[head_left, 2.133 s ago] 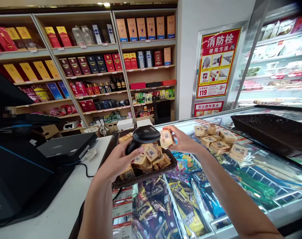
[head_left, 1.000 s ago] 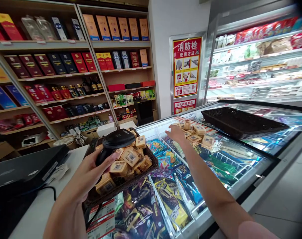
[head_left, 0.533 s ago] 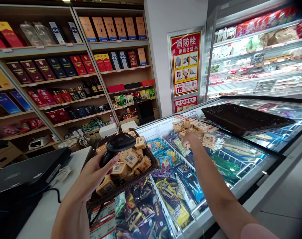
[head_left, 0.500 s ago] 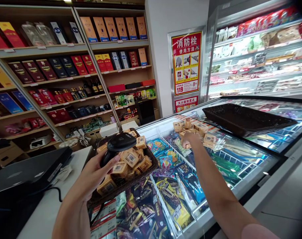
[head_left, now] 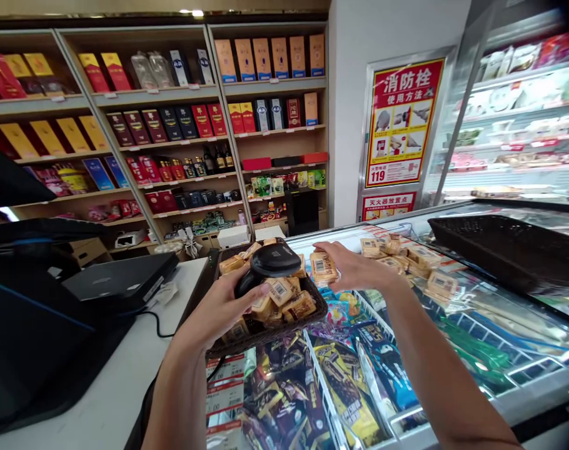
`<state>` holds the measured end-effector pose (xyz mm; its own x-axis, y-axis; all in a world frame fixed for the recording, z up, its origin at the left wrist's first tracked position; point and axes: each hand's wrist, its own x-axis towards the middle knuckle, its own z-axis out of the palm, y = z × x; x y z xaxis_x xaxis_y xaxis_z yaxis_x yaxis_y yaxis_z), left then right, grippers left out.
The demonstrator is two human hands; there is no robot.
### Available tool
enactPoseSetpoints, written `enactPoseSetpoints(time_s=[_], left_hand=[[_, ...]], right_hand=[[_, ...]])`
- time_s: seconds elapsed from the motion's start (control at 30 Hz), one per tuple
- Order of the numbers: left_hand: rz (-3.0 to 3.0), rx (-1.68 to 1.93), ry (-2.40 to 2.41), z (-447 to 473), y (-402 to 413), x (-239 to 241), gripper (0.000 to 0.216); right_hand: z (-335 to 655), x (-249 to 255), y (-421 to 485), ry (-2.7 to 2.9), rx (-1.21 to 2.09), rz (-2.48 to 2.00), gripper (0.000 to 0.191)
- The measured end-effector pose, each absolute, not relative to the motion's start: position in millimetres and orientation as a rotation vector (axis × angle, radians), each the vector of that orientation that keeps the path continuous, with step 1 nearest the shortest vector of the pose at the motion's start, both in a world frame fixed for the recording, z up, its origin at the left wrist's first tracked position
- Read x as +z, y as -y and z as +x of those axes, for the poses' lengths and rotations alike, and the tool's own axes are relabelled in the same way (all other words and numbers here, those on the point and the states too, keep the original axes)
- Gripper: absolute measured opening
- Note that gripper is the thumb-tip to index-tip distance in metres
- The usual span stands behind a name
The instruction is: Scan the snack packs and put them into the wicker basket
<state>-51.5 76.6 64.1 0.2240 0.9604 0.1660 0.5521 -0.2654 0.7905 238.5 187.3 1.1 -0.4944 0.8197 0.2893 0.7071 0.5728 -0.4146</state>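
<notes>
My left hand [head_left: 228, 300] is closed round the handle of a black barcode scanner [head_left: 276, 259]. The scanner's head is over a dark woven basket [head_left: 261, 337] heaped with small packaged snacks [head_left: 297, 306] in clear wrap with barcode labels. My right hand [head_left: 354, 265] grips one of these wrapped snack packs [head_left: 322, 267], its barcode label facing me, just right of the basket and scanner. More of the same packs [head_left: 441, 284] lie in a loose pile on the freezer's glass top, to the right of my right hand.
Below is a glass-topped freezer [head_left: 463, 331] with ice-cream packets in wire dividers. An empty dark tray [head_left: 504, 250] rests on its right side. At left, a white counter [head_left: 101, 387] carries black checkout equipment [head_left: 115, 281]. Stocked shelves [head_left: 186, 147] and a refrigerated display [head_left: 528, 125] stand behind.
My right hand has come from the pile on the glass toward the basket, now with a snack pack in it. The scanner stays in my left hand. The view has turned left.
</notes>
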Motion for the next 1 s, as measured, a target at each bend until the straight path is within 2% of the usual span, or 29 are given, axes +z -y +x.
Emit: enactPoseSetpoints(time_s=[0.3, 0.4, 0.5, 0.63, 0.8, 1.0], left_hand=[[1.910, 0.885, -1.401, -61.7, -74.7, 65.8, 0.046], [1.870, 0.927, -1.496, -74.7, -74.8, 64.7, 0.049], [1.815, 1.015, -1.638, -89.9, -74.2, 63.3, 0.052], [1.745, 1.119, -1.675, -101.3, -70.9, 63.4, 0.044], [1.787, 1.117, -1.634, -99.5, -65.9, 66.2, 0.043], [1.816, 1.066, -1.582, -92.9, -71.5, 65.3, 0.047]], right_hand=[[227.2, 2.3, -181.6, 2.329, 0.313, -1.239, 0.092], [216.6, 0.4, -176.9, 2.301, 0.293, -1.124, 0.085], [189.1, -3.8, -171.5, 2.249, 0.284, -0.946, 0.077], [128.0, -7.7, -172.7, 2.195, 0.322, -0.918, 0.070], [80.0, -14.6, -191.4, 2.288, 0.226, -0.930, 0.048], [124.4, -42.0, -219.0, 2.126, 0.171, -1.088, 0.024]])
